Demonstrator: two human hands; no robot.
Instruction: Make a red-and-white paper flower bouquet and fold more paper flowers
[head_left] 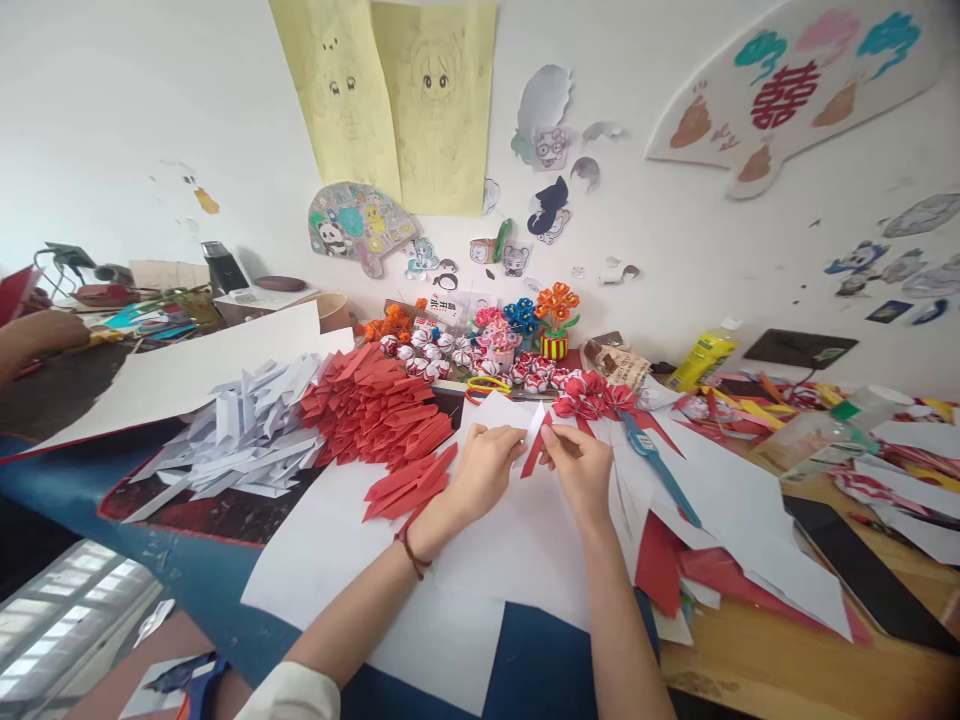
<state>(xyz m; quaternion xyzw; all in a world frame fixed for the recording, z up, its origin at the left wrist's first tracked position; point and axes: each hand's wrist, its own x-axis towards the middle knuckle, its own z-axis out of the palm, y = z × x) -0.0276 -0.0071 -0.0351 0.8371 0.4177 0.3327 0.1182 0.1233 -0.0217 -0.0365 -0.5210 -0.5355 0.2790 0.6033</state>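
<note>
My right hand (579,462) is closed in a pinch on a folded red paper strip (533,452), which slants down to the left. My left hand (486,468) is closed close beside it, its fingertips near a folded white paper strip (537,420) that stands up between the hands. Whether the two strips are joined is too small to tell. Both hands are above white paper sheets (517,560). Left of my left hand lie a few red folded strips (405,488), a large heap of red folded pieces (375,405) and a heap of white folded strips (251,425).
Red-and-white paper balls (435,350) and flower ornaments (556,315) line the wall. At right are a blue tool (660,465), a yellow bottle (705,355) and a black phone-like slab (870,570). Blue-handled scissors (201,685) lie lower left. Another person's hand (45,340) is at far left.
</note>
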